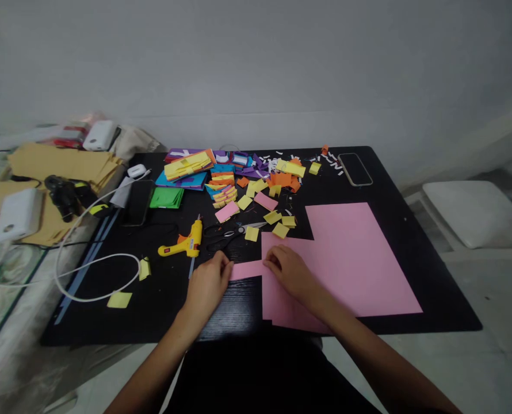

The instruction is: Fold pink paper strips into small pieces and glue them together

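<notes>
A narrow pink paper strip (246,270) stretches between my two hands, low over the black table. My left hand (208,280) pinches the strip's left end between thumb and fingers. At its other end, my right hand (289,269) is closed in a pinch on the strip, resting over a large pink paper sheet (359,259) with a corner cut away. Just beyond my hands lie scissors (241,229), partly covered by a small yellow paper piece (251,233). A yellow glue gun (180,242) lies on its side beyond my left hand.
Coloured paper stacks (189,165) and orange scraps (285,181) crowd the table's back. One phone (355,169) lies back right, another dark phone (138,202) at left. A white cable (96,299) loops across the left side. A white stool (467,213) stands at right.
</notes>
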